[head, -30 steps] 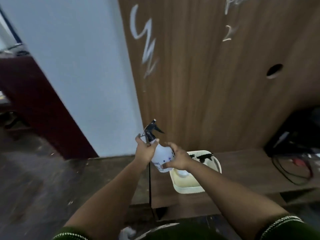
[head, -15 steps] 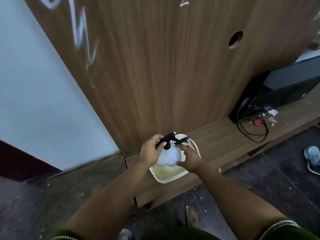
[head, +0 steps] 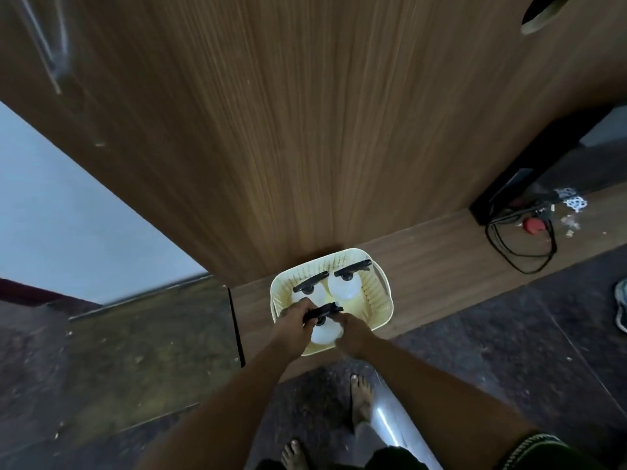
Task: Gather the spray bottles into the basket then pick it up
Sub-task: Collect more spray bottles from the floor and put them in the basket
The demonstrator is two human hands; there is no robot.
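Head view: left grip (head: 294, 321) clasps bottle (head: 325, 330).

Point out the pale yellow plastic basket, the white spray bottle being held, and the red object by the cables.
Pale yellow plastic basket (head: 382, 301): head view, right wall.
Held white spray bottle (head: 326, 332): head view, body.
Red object (head: 530, 224): head view, centre.

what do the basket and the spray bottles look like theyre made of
Basket: looks like pale cream moulded plastic, matte; its walls carry rows of small perforations. Spray bottles: bodies seem translucent white plastic, softly glowing where light passes; the trigger heads look like black hard plastic, dull finish. The view is blurry, so plastic is a likely reading, not certain.
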